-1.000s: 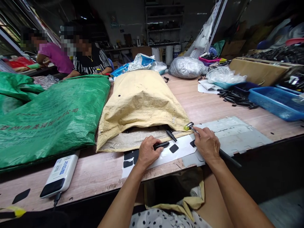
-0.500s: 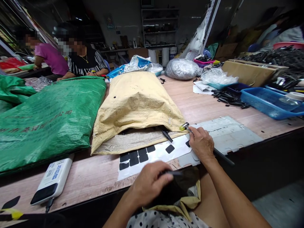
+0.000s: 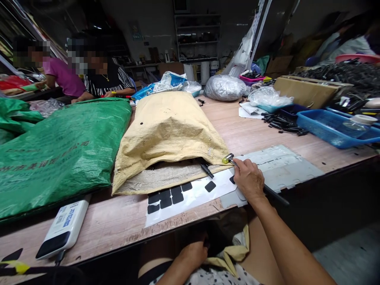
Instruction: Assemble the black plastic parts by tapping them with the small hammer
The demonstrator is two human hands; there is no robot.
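The bench (image 3: 231, 122) runs beneath the yellow sack (image 3: 169, 118), the landmark here. A broad green sack (image 3: 65, 150) lies just left of the yellow sack. A grey sheet (image 3: 276, 170) lies flat to its right, with a blue tray (image 3: 326, 132) well apart, farther right. Below its near side, past the bench edge, an open bag (image 3: 228, 255) sits at the lap. White paper (image 3: 194, 204) shows along its mouth. At its near right corner is the head of the hammer (image 3: 228, 158); just right of that corner, the right hand (image 3: 249, 179) is wrapped around the handle. The left hand (image 3: 194, 253) is below the sack, by the open bag, fingers in shadow; I cannot tell whether they grasp anything. At the sack's mouth, a black tube (image 3: 207, 171) reaches over the paper, and black squares (image 3: 210, 187) lie near it
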